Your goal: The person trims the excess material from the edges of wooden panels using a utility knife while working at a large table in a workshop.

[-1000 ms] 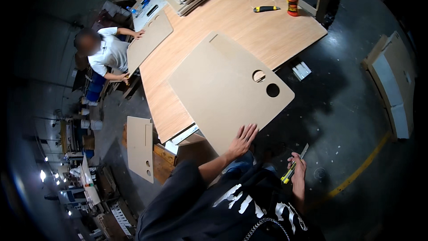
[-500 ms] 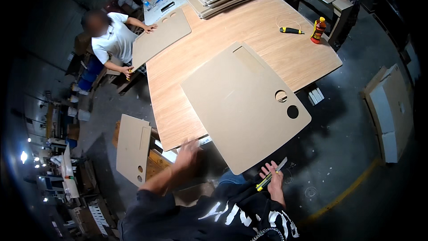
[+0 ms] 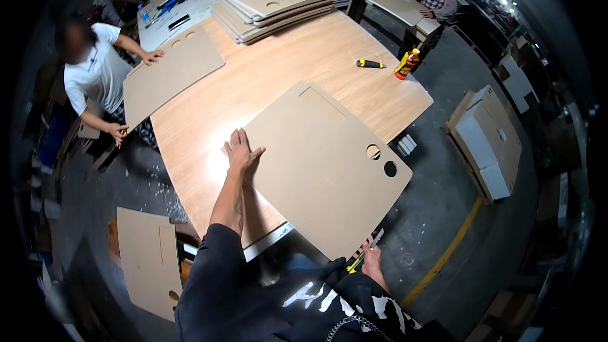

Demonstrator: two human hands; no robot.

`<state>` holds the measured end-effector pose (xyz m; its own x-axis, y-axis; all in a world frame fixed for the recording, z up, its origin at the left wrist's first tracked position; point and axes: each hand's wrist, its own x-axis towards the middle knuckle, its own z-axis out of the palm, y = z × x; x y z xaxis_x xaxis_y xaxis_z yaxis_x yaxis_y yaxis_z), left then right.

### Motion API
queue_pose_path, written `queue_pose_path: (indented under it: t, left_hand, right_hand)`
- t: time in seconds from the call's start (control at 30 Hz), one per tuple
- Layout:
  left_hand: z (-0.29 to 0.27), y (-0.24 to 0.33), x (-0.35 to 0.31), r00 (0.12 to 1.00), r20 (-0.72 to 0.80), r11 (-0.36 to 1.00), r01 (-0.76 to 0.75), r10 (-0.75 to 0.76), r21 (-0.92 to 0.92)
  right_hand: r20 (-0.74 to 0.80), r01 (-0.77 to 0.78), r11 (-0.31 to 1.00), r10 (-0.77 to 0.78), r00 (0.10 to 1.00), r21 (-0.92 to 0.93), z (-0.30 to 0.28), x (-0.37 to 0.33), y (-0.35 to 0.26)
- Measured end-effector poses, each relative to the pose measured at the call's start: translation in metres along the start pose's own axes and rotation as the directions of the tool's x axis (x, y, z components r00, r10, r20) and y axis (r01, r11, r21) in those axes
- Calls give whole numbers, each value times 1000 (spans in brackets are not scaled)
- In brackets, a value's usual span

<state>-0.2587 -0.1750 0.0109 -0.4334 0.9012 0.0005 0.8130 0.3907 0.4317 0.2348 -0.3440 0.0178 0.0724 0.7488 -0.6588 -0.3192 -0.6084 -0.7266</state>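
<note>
Panel of smooth tan board, rectangular with rounded corners and two round holes (image 3: 310, 164), lies flat right in front of the person in the black shirt (image 3: 304, 307), askew on the pale wood-grained table (image 3: 196, 133). Its long axis runs from far left to near right, so the short side with the left corner sits out by the left arm, while the near corner juts past the table edge toward the body and the right arm.

The left hand (image 3: 239, 152) is at that left corner, palm down, fingers spread and thumb held away, pressed on the board but gripping nothing that I can see. The right hand (image 3: 373, 259) is low, just beside the near corner, its fingers closed round a yellow-and-black utility knife with the blade bared (image 3: 358, 259); whether those fingers also touch the board's edge I cannot tell. The two hands are well apart, with most of the panel between them.

Across the table, a co-worker in a white shirt (image 3: 95, 69) handles another tan panel (image 3: 174, 66).
</note>
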Motion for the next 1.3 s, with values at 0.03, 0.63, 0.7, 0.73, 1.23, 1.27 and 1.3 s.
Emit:
queue_pose_path:
  t: [0.03,0.63,0.7,0.73,1.23,1.27,1.3]
  left_hand:
    - [-4,2,3,1000,14,1000,11,-12,8]
    - [3,40,-291,827,17,826,560,-562,56]
    - [7,73,-307,811,212,834,550,-546,46]
    - [-8,99,-310,758,337,816,575,-558,60]
    - [73,147,-80,728,112,725,-685,676,77]
    - [81,165,-69,744,217,744,-661,632,96]
    - [73,156,-50,763,223,751,-642,607,155]
  right_hand:
    - [-25,-1,999,0,1000,-43,0,2,1]
    - [315,338,312,-124,941,-888,3,177,-225]
    - [408,442,172,-200,891,-880,16,218,-255]
    - [465,504,122,-247,850,-855,31,219,-266]
    - [-261,-24,925,-82,962,-378,31,91,-16]
    - [-281,47,955,-132,950,-291,31,95,-15]
    - [-232,-2,993,-26,972,-117,68,76,-38]
